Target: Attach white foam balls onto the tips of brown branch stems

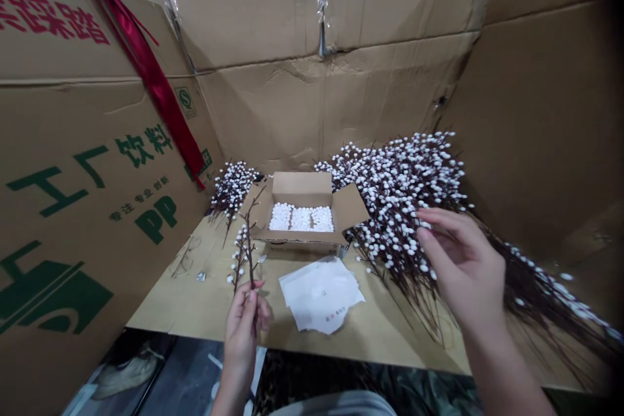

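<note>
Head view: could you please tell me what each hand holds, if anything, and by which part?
The left hand pinches a budded twig by the lower end of its stem. The right hand holds nothing, open by the pile of budded branches.

Brown cardboard walls (273, 13) carry green and red print; a dark red ribbon (151, 71) hangs; dark brown twigs (404, 208) bear white beads (301, 218).

An open box (301, 187) of white balls (301, 218) sits behind a white paper sheet (320, 296)
</note>
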`<state>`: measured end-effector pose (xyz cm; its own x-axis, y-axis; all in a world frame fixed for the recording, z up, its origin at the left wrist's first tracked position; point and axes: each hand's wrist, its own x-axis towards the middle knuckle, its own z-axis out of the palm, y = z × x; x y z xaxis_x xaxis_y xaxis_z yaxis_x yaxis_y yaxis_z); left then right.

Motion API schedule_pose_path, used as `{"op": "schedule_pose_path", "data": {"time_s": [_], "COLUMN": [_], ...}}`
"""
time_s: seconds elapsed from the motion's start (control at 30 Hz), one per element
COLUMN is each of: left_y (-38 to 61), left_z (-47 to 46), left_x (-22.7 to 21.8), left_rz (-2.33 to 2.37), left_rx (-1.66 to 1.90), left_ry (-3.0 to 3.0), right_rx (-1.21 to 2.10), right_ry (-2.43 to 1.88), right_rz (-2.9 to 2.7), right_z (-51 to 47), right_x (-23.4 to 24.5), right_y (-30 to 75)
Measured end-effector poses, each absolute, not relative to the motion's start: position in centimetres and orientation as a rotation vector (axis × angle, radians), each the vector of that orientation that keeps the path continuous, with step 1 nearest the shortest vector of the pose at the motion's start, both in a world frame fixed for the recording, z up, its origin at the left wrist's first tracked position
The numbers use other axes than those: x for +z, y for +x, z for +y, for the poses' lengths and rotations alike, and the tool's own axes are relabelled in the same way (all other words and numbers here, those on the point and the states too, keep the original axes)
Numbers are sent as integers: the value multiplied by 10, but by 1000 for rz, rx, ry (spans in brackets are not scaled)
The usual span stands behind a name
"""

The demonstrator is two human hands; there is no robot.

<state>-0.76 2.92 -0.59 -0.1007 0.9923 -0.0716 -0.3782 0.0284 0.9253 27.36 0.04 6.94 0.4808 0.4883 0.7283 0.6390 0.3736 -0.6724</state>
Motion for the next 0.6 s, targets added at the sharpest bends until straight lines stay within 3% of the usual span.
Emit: {"op": "schedule_pose_path", "data": {"time_s": [0.1, 0.23, 0.6], "left_y": [-6, 1, 8], "left_z": [27, 25, 24], "left_x": [-4, 1, 7], "left_rz": [989, 936, 997], "left_rx": [1399, 1431, 1421], "left_ry": [836, 778, 782], "right_rx": [-128, 8, 133], "right_ry": [-1306, -1723, -2074], "right_rz": [-1307, -2168, -2698], "right_z": [37, 106, 183], "right_x": [91, 108, 50], "right_y": [264, 241, 218]}}
